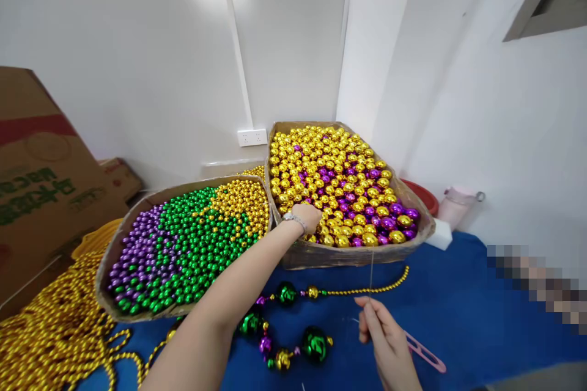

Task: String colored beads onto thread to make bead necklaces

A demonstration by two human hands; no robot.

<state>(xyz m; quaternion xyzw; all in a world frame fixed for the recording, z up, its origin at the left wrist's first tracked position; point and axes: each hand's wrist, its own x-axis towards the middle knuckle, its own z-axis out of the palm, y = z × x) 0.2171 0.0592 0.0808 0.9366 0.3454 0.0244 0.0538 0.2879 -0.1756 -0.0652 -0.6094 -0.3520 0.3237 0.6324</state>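
Left hand (307, 217) among beads (337, 186), right hand (384, 335) pinching needle (372, 274)

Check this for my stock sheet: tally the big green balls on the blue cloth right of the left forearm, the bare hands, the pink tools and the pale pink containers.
Big shiny green balls: 3
Bare hands, left hand and right hand: 2
Slotted pink tool: 1
Pale pink cylindrical container: 1
Total: 7
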